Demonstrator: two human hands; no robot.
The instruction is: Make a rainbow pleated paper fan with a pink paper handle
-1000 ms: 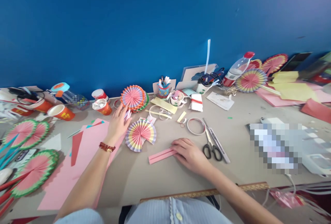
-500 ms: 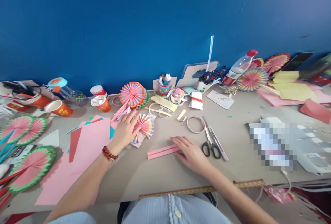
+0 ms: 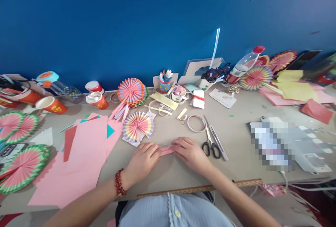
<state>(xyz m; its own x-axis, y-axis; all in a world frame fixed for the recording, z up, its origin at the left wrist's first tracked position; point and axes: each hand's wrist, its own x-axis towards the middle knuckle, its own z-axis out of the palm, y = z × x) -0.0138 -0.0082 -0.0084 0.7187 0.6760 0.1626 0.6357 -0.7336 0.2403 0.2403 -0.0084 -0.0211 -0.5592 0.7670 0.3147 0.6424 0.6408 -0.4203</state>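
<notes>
A folded pink paper strip [image 3: 167,150] lies on the grey table [image 3: 236,139] in front of me. My left hand [image 3: 144,158], with a red bead bracelet on the wrist, has its fingers curled over the strip's left end. My right hand [image 3: 189,153] presses its fingers down on the right end. Only a short piece of the strip shows between the two hands. Just beyond the hands lies a rainbow pleated paper fan [image 3: 138,125].
Black-handled scissors [image 3: 211,143] and a tape ring [image 3: 196,123] lie right of my right hand. Pink paper sheets [image 3: 78,160] spread at the left, beside green-edged fans [image 3: 21,165]. Orange cups [image 3: 51,105], a pen pot [image 3: 164,84], a bottle [image 3: 245,62] and more fans line the blue wall.
My left hand left the rainbow fan and came back down to the pink strip's left end. The right hand stayed on the strip.
</notes>
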